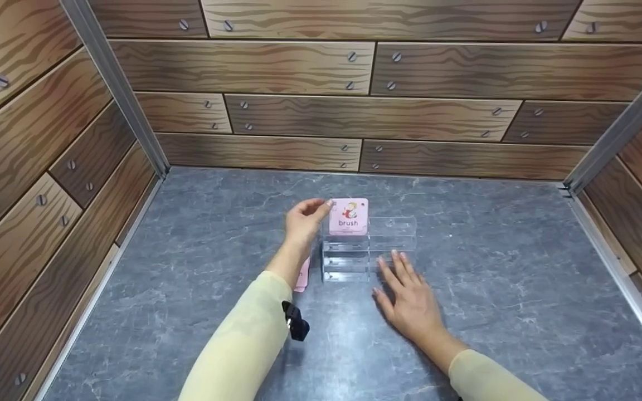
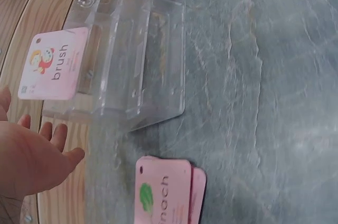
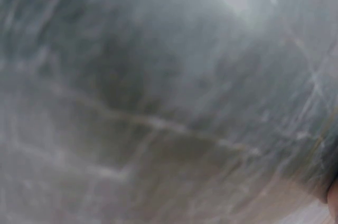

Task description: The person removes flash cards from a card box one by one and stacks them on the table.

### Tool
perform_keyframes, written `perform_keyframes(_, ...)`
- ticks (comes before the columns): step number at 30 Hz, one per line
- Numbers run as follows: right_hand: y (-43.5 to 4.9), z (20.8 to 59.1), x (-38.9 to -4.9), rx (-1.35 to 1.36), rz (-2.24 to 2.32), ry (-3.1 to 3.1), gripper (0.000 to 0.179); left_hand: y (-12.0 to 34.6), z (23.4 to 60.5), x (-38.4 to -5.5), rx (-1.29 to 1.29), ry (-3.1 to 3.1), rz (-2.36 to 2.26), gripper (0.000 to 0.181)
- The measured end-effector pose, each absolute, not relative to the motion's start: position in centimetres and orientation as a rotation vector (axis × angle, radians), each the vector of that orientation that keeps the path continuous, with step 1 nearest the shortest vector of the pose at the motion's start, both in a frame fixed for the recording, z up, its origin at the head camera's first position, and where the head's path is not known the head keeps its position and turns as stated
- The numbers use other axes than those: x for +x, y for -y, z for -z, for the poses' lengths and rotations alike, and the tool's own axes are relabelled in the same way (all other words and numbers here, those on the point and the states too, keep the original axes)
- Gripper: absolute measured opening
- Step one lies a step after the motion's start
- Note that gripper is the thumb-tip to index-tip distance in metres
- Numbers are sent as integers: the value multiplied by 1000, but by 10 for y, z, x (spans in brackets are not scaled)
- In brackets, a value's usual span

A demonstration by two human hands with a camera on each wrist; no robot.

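A pink flash card (image 1: 348, 216) printed "brush" stands in the back tier of a clear plastic stepped rack (image 1: 345, 277), on its left side. My left hand (image 1: 302, 223) is beside that card, thumb tip close to its upper left corner in the head view. In the left wrist view the left hand (image 2: 37, 155) is apart from the card (image 2: 55, 64), fingers loosely bent around nothing. My right hand (image 1: 413, 303) lies with fingers spread at the rack's front right, fingertips overlapping its edge.
A few pink cards (image 2: 162, 192) lie stacked on the table left of the rack, the top one showing a green leafy vegetable and "nach". My left forearm partly covers these cards (image 1: 302, 275) in the head view. Wood-patterned walls (image 1: 298, 114) enclose the grey marbled table (image 1: 499, 334).
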State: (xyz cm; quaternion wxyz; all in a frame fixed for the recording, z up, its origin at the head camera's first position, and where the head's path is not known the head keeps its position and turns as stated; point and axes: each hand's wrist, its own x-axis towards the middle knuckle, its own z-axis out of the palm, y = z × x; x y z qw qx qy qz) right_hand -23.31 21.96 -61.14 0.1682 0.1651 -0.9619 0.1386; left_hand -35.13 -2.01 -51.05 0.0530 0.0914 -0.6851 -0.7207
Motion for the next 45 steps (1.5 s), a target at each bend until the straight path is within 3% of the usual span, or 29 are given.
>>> perform_keyframes(13, -219, 613, -233, 482, -403, 2680, 65, 15, 517, -356, 351, 2067, 2278, 30)
perform_keyframes(28, -221, 612, -235, 490, -391, 2684, 66, 11, 520, -359, 439, 1848, 2531, 11)
perform_keyframes(45, -222, 613, -233, 486, -392, 2682, 66, 6, 521, -363, 487, 1828, 2584, 17)
